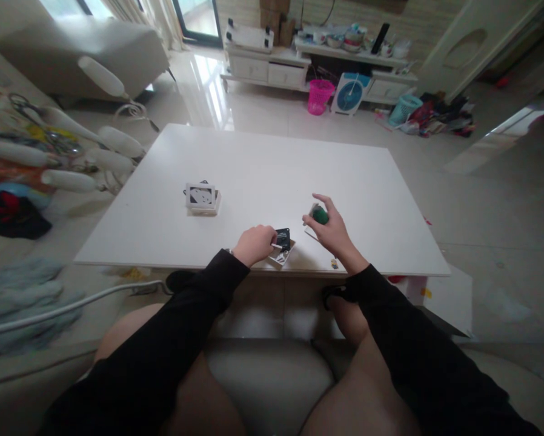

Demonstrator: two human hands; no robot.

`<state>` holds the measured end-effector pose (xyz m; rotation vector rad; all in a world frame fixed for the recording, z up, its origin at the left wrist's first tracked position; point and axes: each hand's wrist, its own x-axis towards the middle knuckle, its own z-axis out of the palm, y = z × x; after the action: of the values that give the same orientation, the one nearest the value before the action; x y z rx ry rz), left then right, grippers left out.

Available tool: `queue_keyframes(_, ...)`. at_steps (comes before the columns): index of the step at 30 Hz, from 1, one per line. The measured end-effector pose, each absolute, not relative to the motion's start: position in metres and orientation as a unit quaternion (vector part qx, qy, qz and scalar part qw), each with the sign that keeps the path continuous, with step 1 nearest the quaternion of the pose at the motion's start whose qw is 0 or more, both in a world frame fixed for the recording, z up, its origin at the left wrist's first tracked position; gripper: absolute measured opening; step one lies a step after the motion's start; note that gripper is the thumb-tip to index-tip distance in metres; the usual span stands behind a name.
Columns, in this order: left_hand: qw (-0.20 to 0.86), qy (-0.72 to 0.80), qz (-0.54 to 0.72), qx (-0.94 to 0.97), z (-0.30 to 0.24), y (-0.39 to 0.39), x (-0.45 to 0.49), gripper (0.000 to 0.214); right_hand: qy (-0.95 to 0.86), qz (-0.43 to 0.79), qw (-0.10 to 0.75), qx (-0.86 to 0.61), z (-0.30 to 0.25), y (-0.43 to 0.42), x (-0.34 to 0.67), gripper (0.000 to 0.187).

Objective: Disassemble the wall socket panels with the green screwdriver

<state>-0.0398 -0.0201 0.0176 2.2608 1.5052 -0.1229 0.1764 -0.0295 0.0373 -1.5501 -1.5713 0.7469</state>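
My left hand (254,243) is closed near the front edge of the white table (263,163), gripping a small black part (283,235) that lies on a pale plate (281,255). To its right, my right hand (329,229) is raised a little above the table with its fingers curled round a green-handled tool (320,214), probably a screwdriver; its index finger sticks out. Farther left on the table stands a white socket faceplate (201,197), apart from both hands.
A tiny yellow item (333,263) lies at the table's front edge by my right wrist. A clutter of white handles and cloth (67,157) sits left of the table. A pink basket (320,95) and a small blue fan (350,92) stand at the back.
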Motion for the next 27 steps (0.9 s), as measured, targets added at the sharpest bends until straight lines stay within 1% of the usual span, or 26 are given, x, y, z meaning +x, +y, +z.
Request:
queue_keyframes(2,0.203,0.54,-0.049,0.815,0.017,-0.021,-0.039,0.027,-0.646,0.298,0.352,-0.608,0.036,-0.034,0.168,0.039)
queue_keyframes(4,0.198,0.544,-0.055,0.814,0.016,-0.022,-0.038,0.027,-0.665,0.29,0.307,-0.616,0.033,-0.035,0.161,0.029)
queue_keyframes(9,0.187,0.555,-0.064,0.808,0.016,-0.023,-0.037,0.027,-0.733,0.248,0.18,-0.607,0.023,-0.036,0.155,0.016)
queue_keyframes(12,0.186,0.561,-0.063,0.804,0.016,-0.023,-0.037,0.028,-0.766,0.238,0.123,-0.584,0.018,-0.035,0.157,0.015)
queue_keyframes(14,0.187,0.559,-0.057,0.806,0.016,-0.024,-0.036,0.028,-0.777,0.234,0.116,-0.573,0.015,-0.034,0.158,0.016)
queue_keyframes(20,0.181,0.553,-0.047,0.812,0.013,-0.026,-0.033,0.029,-0.781,0.241,0.146,-0.558,0.014,-0.032,0.157,0.015)
queue_keyframes(27,0.181,0.557,-0.063,0.808,0.014,-0.027,-0.033,0.028,-0.768,0.27,0.151,-0.56,0.014,-0.034,0.157,0.004)
